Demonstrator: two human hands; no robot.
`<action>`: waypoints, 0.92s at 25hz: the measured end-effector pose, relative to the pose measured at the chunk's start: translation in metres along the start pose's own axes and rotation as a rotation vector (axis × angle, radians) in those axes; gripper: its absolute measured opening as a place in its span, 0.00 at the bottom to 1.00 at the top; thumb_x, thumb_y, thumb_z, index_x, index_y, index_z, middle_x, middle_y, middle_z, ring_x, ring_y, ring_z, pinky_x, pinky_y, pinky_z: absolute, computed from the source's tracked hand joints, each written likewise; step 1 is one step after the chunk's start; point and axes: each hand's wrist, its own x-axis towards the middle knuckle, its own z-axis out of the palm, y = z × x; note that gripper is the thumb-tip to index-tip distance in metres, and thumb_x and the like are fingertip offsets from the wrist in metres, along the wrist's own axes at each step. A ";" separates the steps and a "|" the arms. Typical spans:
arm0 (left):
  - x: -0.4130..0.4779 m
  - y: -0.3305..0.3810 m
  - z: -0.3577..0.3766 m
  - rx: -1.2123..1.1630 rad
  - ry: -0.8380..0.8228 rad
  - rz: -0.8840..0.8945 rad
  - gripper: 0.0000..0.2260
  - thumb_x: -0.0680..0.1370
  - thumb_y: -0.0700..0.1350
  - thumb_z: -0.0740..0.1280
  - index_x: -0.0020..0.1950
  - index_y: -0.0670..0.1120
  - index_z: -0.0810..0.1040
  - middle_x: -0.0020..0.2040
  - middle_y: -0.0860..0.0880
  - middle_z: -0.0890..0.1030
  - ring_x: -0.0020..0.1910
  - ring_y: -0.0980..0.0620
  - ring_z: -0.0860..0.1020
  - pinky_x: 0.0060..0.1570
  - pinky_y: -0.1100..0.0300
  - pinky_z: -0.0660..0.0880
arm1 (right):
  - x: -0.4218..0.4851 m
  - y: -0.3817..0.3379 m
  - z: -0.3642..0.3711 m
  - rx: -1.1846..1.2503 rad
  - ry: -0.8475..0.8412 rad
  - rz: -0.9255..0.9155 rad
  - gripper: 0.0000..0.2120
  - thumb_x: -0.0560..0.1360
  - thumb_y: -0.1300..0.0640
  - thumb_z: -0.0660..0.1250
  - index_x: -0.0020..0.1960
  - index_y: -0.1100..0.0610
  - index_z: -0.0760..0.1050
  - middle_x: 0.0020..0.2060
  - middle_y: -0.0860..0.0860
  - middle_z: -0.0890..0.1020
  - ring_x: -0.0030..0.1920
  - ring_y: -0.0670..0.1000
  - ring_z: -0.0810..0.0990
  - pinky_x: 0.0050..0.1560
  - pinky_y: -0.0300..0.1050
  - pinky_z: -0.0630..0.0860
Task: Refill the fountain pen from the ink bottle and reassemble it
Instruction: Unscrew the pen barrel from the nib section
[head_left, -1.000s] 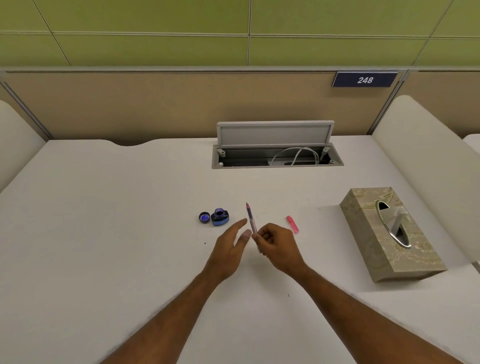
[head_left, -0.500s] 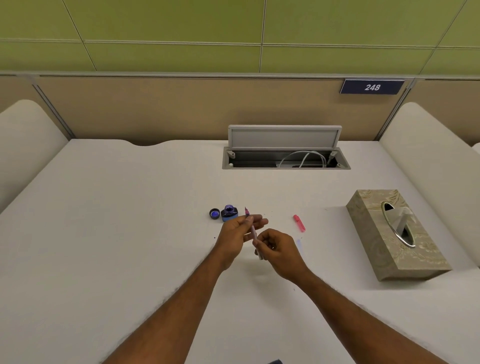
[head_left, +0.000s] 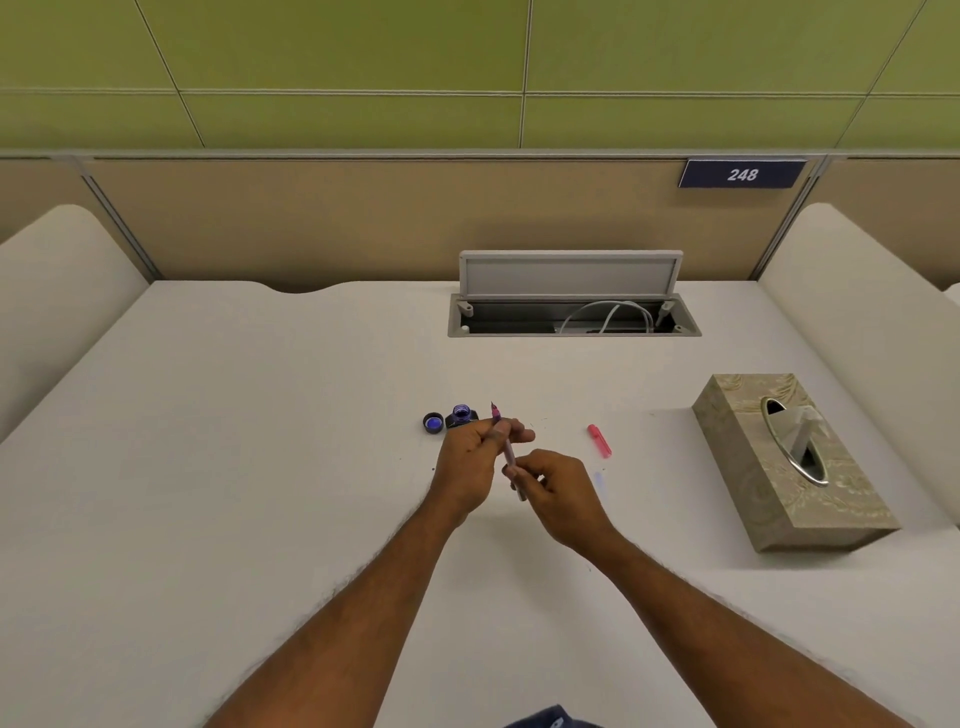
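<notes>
Over the white table (head_left: 218, 467), the right hand (head_left: 558, 491) is pinching the lower end of a slim pink-tipped fountain pen (head_left: 503, 441), the left hand (head_left: 475, 460) gripping higher up. Just beyond, the open blue ink bottle (head_left: 461, 415) is sitting beside its round cap (head_left: 432, 422).

- White desk (head_left: 234, 467), bounded by a tan partition at the far edge.
- Open ink bottle (head_left: 461, 416) near the middle, its cap (head_left: 432, 422) just beside it.
- Pink pen cap (head_left: 599, 441) lying further right.
- Patterned tissue box (head_left: 789, 462) well apart, at the right side.
- Open cable hatch (head_left: 571, 312) set into the far part.
</notes>
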 end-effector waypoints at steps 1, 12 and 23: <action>-0.001 0.001 0.000 0.016 0.007 0.010 0.13 0.82 0.46 0.58 0.54 0.44 0.82 0.51 0.50 0.85 0.55 0.55 0.81 0.61 0.60 0.72 | 0.000 0.000 0.000 -0.021 0.011 -0.008 0.07 0.76 0.52 0.68 0.43 0.53 0.82 0.33 0.44 0.81 0.36 0.46 0.79 0.43 0.50 0.78; -0.001 0.008 -0.002 0.037 0.002 0.005 0.13 0.81 0.48 0.62 0.54 0.45 0.84 0.52 0.53 0.85 0.55 0.53 0.81 0.58 0.58 0.74 | -0.003 -0.020 -0.011 0.473 -0.159 0.176 0.13 0.81 0.51 0.60 0.50 0.56 0.81 0.42 0.56 0.86 0.41 0.55 0.84 0.47 0.49 0.80; -0.006 0.020 0.001 0.022 0.105 -0.065 0.13 0.74 0.50 0.71 0.51 0.42 0.85 0.40 0.50 0.84 0.43 0.57 0.80 0.45 0.66 0.72 | -0.003 -0.028 -0.013 0.553 -0.052 0.212 0.10 0.76 0.58 0.69 0.51 0.62 0.71 0.38 0.61 0.83 0.33 0.52 0.80 0.38 0.45 0.78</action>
